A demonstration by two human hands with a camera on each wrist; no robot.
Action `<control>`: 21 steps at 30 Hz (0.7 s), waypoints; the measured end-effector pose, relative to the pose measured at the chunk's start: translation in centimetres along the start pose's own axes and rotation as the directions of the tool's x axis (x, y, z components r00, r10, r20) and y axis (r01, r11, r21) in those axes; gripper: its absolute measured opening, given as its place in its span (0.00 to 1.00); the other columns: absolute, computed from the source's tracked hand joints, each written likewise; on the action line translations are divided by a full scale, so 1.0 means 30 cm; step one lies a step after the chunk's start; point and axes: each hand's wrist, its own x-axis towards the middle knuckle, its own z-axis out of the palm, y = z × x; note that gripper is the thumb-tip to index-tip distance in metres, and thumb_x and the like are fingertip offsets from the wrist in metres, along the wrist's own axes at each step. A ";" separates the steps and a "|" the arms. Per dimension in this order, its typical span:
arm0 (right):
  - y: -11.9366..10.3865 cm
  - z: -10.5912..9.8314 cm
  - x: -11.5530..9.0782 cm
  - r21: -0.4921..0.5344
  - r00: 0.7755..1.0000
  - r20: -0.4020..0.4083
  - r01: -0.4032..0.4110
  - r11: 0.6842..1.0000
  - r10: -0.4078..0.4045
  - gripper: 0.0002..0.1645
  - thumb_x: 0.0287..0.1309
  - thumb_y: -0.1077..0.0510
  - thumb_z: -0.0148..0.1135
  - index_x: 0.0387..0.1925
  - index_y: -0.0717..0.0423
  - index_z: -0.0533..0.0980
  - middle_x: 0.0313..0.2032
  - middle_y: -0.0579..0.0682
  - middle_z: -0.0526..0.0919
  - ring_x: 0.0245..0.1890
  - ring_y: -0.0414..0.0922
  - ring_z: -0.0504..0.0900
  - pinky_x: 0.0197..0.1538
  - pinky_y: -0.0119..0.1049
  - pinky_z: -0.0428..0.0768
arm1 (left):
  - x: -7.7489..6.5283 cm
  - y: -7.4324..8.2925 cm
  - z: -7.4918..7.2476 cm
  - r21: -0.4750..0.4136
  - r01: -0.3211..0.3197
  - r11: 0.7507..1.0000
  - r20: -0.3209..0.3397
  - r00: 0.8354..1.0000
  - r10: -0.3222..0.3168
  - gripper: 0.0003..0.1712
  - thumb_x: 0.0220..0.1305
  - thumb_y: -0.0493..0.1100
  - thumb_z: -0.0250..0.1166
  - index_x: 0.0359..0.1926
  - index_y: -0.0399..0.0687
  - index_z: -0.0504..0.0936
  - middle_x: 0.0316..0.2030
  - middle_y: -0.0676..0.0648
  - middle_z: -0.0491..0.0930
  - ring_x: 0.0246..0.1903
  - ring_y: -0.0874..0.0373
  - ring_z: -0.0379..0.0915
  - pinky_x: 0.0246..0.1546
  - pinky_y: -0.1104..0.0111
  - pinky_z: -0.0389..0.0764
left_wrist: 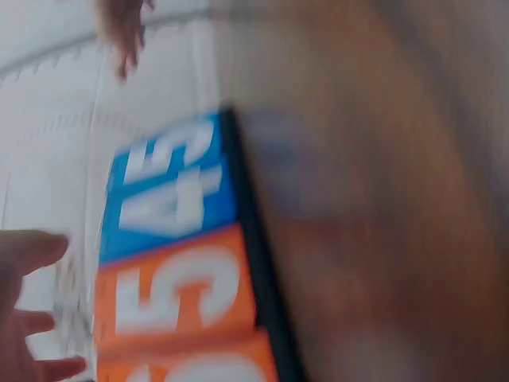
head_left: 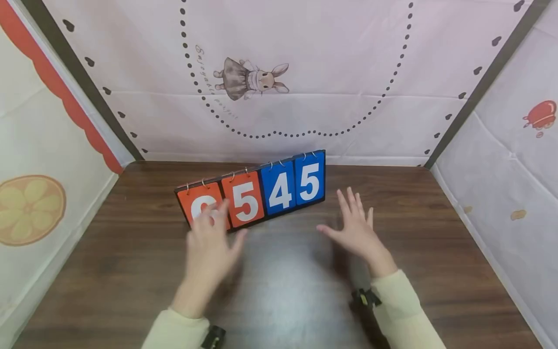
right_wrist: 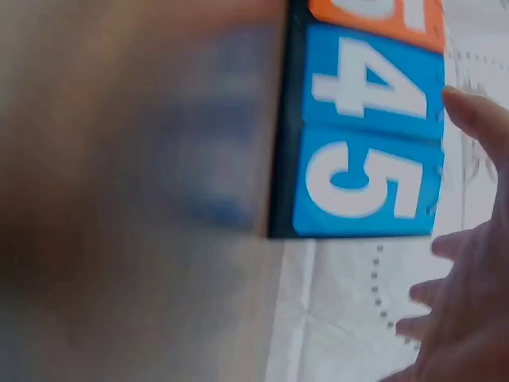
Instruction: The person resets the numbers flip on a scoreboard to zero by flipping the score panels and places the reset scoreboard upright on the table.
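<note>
A flip scoreboard [head_left: 279, 189] stands at an angle on the table, its left end nearer to me. Two orange cards and two blue cards hang from metal rings along its top edge. The orange card [head_left: 242, 204] beside the middle reads 5; the blue ones read 4 and 5. My left hand [head_left: 209, 247] hovers before the leftmost card and partly covers its digit, fingers spread and holding nothing. To the right of the board, my right hand [head_left: 355, 230] is raised over the table with fingers apart. It is also empty. Both wrist views show the board's cards [left_wrist: 176, 274] beyond the fingers.
The board rests on a dark wood-grain table [head_left: 283, 291]. Behind it rises a pale cloth wall [head_left: 331, 97] with a printed rabbit. Patterned side walls [head_left: 501, 194] bound the table left and right. A dark band [head_left: 366, 296] sits at each wrist.
</note>
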 end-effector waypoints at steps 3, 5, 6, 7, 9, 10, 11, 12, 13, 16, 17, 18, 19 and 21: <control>0.009 -0.034 0.092 0.165 1.000 0.007 0.019 0.986 -0.020 0.61 0.48 0.26 0.54 0.72 0.44 0.36 0.72 0.52 0.33 0.70 0.54 0.34 0.63 0.64 0.36 | 0.020 -0.089 -0.064 -0.062 0.079 0.995 -0.137 0.987 -0.087 0.40 0.53 0.49 0.66 0.65 0.43 0.60 0.54 0.32 0.61 0.51 0.36 0.57 0.43 0.43 0.65; 0.012 -0.039 0.150 0.283 1.000 0.011 0.018 0.959 -0.022 0.57 0.53 0.31 0.56 0.72 0.43 0.35 0.72 0.51 0.35 0.70 0.54 0.38 0.63 0.64 0.43 | 0.029 -0.139 -0.093 -0.102 0.140 0.985 -0.124 0.981 -0.152 0.41 0.55 0.48 0.64 0.66 0.40 0.57 0.55 0.31 0.59 0.52 0.36 0.55 0.44 0.43 0.66; 0.011 -0.037 0.175 0.343 1.000 0.013 0.012 0.939 -0.018 0.55 0.55 0.34 0.56 0.72 0.42 0.35 0.72 0.51 0.36 0.70 0.54 0.40 0.63 0.64 0.45 | 0.033 -0.160 -0.102 -0.127 0.165 0.978 -0.087 0.980 -0.176 0.43 0.56 0.48 0.63 0.67 0.39 0.53 0.56 0.30 0.58 0.52 0.35 0.54 0.45 0.42 0.67; 0.008 -0.031 0.198 0.406 1.000 0.021 -0.001 0.914 -0.008 0.54 0.57 0.37 0.56 0.72 0.42 0.35 0.72 0.51 0.36 0.70 0.54 0.40 0.63 0.64 0.46 | 0.036 -0.176 -0.109 -0.153 0.187 0.970 -0.036 0.980 -0.194 0.45 0.58 0.49 0.62 0.69 0.37 0.50 0.58 0.29 0.56 0.54 0.34 0.53 0.48 0.41 0.67; 0.000 -0.015 0.237 0.495 0.999 0.032 -0.028 0.868 0.014 0.52 0.59 0.41 0.56 0.72 0.41 0.35 0.72 0.51 0.38 0.70 0.52 0.41 0.64 0.62 0.47 | 0.040 -0.196 -0.115 -0.193 0.230 0.954 0.077 0.973 -0.219 0.47 0.61 0.50 0.58 0.70 0.36 0.41 0.61 0.27 0.52 0.57 0.33 0.53 0.50 0.40 0.66; -0.005 -0.004 0.252 0.531 0.999 0.038 -0.043 0.846 0.027 0.51 0.59 0.42 0.56 0.72 0.42 0.36 0.72 0.50 0.38 0.70 0.52 0.41 0.64 0.62 0.47 | 0.041 -0.201 -0.116 -0.211 0.247 0.946 0.124 0.966 -0.225 0.48 0.63 0.51 0.57 0.70 0.36 0.38 0.63 0.27 0.50 0.57 0.33 0.54 0.50 0.39 0.66; -0.010 0.006 0.265 0.564 0.999 0.044 -0.051 0.824 0.031 0.50 0.60 0.43 0.56 0.72 0.42 0.36 0.72 0.50 0.39 0.70 0.51 0.40 0.64 0.61 0.46 | 0.041 -0.204 -0.116 -0.229 0.263 0.937 0.162 0.960 -0.229 0.49 0.64 0.52 0.56 0.71 0.36 0.35 0.64 0.27 0.48 0.58 0.33 0.55 0.50 0.39 0.65; -0.015 0.017 0.275 0.586 0.998 0.049 -0.057 0.808 0.035 0.50 0.60 0.44 0.55 0.72 0.42 0.35 0.72 0.50 0.39 0.70 0.51 0.40 0.65 0.60 0.46 | 0.041 -0.205 -0.115 -0.244 0.277 0.929 0.188 0.954 -0.235 0.50 0.64 0.52 0.55 0.71 0.37 0.33 0.64 0.27 0.47 0.58 0.33 0.56 0.50 0.39 0.65; -0.018 0.026 0.283 0.600 0.998 0.052 -0.059 0.798 0.034 0.50 0.61 0.44 0.55 0.72 0.43 0.35 0.72 0.50 0.39 0.70 0.51 0.40 0.65 0.60 0.46 | 0.041 -0.203 -0.114 -0.253 0.284 0.925 0.200 0.951 -0.238 0.50 0.64 0.53 0.55 0.71 0.38 0.32 0.65 0.27 0.47 0.58 0.33 0.57 0.50 0.40 0.66; -0.019 0.044 0.292 0.626 0.999 0.043 -0.045 0.778 0.023 0.49 0.62 0.46 0.55 0.72 0.45 0.36 0.72 0.51 0.40 0.70 0.51 0.42 0.66 0.57 0.47 | 0.046 -0.197 -0.114 -0.263 0.286 0.921 0.205 0.950 -0.237 0.51 0.64 0.52 0.56 0.71 0.40 0.30 0.65 0.28 0.48 0.58 0.33 0.59 0.50 0.42 0.67; -0.016 0.045 0.291 0.625 0.999 0.040 -0.038 0.780 0.017 0.49 0.62 0.47 0.54 0.72 0.45 0.35 0.72 0.51 0.40 0.70 0.51 0.42 0.66 0.57 0.47 | 0.050 -0.196 -0.113 -0.266 0.280 0.922 0.203 0.952 -0.230 0.51 0.64 0.52 0.56 0.71 0.41 0.30 0.65 0.28 0.48 0.58 0.33 0.58 0.50 0.42 0.67; -0.012 0.045 0.287 0.622 0.999 0.035 -0.035 0.782 0.017 0.49 0.62 0.47 0.55 0.72 0.46 0.35 0.72 0.51 0.40 0.70 0.52 0.43 0.66 0.57 0.48 | 0.056 -0.194 -0.114 -0.267 0.273 0.924 0.203 0.953 -0.223 0.52 0.64 0.52 0.56 0.71 0.41 0.29 0.65 0.28 0.48 0.59 0.33 0.58 0.50 0.42 0.67; -0.008 0.043 0.283 0.622 0.999 0.033 -0.035 0.782 0.019 0.49 0.62 0.48 0.55 0.72 0.45 0.35 0.72 0.51 0.40 0.70 0.52 0.43 0.66 0.56 0.48 | 0.063 -0.194 -0.113 -0.266 0.264 0.927 0.203 0.955 -0.214 0.52 0.64 0.52 0.57 0.71 0.42 0.29 0.66 0.28 0.48 0.60 0.33 0.57 0.50 0.41 0.66; 0.000 0.038 0.272 0.624 0.999 0.034 -0.035 0.781 0.017 0.49 0.62 0.48 0.55 0.72 0.46 0.35 0.72 0.52 0.41 0.70 0.52 0.44 0.66 0.56 0.49 | 0.081 -0.196 -0.114 -0.267 0.251 0.930 0.200 0.959 -0.201 0.52 0.63 0.51 0.57 0.71 0.42 0.29 0.66 0.29 0.47 0.61 0.33 0.54 0.51 0.40 0.64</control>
